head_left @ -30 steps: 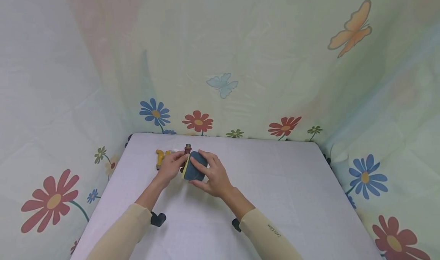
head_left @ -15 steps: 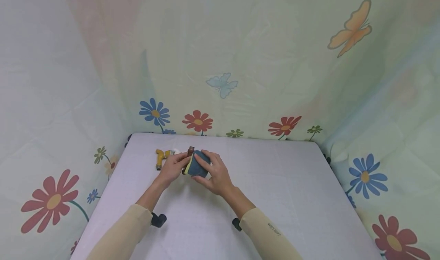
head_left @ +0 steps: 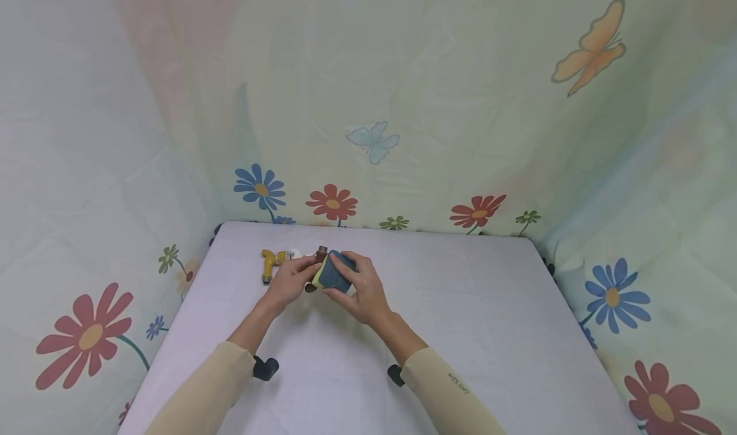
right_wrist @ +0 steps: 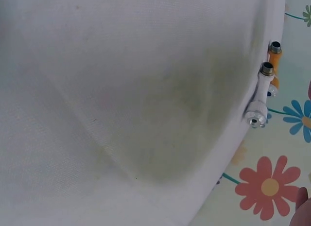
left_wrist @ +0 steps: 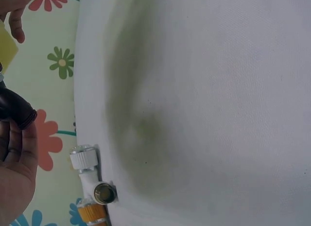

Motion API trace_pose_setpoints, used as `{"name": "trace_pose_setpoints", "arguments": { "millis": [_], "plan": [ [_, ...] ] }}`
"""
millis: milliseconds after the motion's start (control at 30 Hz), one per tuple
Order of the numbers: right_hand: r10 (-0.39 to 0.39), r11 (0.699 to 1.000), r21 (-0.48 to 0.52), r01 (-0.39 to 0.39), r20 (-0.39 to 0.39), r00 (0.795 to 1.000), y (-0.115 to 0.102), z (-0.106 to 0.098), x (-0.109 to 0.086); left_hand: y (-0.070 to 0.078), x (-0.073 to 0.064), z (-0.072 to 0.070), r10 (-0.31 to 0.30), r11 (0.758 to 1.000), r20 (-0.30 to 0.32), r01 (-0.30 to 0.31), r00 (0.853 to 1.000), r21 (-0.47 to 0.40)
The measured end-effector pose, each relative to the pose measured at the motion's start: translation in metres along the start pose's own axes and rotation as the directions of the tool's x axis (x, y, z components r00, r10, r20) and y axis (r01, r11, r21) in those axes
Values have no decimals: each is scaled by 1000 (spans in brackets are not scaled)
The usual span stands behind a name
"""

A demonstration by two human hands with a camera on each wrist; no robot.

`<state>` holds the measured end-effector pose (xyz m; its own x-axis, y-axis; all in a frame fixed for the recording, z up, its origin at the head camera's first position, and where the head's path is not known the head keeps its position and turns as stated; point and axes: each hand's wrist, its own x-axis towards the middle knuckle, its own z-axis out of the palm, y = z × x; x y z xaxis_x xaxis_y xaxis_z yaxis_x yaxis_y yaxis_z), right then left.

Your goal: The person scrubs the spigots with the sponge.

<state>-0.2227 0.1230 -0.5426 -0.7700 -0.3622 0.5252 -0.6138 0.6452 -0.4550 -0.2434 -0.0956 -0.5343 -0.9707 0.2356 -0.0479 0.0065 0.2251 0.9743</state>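
Observation:
My left hand (head_left: 286, 283) grips a brown tap-like fitting (head_left: 322, 252) with a threaded upper end. In the left wrist view, the fitting's dark curved spout (left_wrist: 18, 109) sticks out over the fingers. My right hand (head_left: 365, 294) holds a sponge (head_left: 336, 274), blue on one face and yellow on the other, its yellow side against the fitting. Thumb and fingers span the blue face. Both hands work above the table, and the fitting's middle is hidden behind sponge and fingers. Only a bit of the right hand shows at the right wrist view's lower right corner.
A yellow fitting (head_left: 268, 265) with a metal threaded end lies left of my left hand. Beside it is a white fitting (right_wrist: 262, 92), partly hidden in the head view. The white table (head_left: 460, 320) backs onto a flowered curtain (head_left: 437, 166).
The sponge and brown fitting have moved slightly right together. The sponge has shifted and tilted along the fitting, first higher, then lower. More of the yellow and white fittings shows.

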Motion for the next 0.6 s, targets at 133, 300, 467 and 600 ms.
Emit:
{"name": "trace_pose_setpoints", "arguments": {
  "millis": [133,300,467,600],
  "plan": [
    [25,999,22,-26,9,1000,0,0,1,0,0,0,-7,1000,5,7,1000,-6],
    [66,996,57,-68,20,998,-1,1,1,-1,1,0,1,1000,12,-1,1000,-20],
    [118,989,89,-120,28,993,-1,2,1,-2,0,0,21,999,9,-21,1000,-35],
    [138,985,100,-139,24,990,-1,2,0,-1,0,0,16,999,10,-16,1000,-37]
  ]
}}
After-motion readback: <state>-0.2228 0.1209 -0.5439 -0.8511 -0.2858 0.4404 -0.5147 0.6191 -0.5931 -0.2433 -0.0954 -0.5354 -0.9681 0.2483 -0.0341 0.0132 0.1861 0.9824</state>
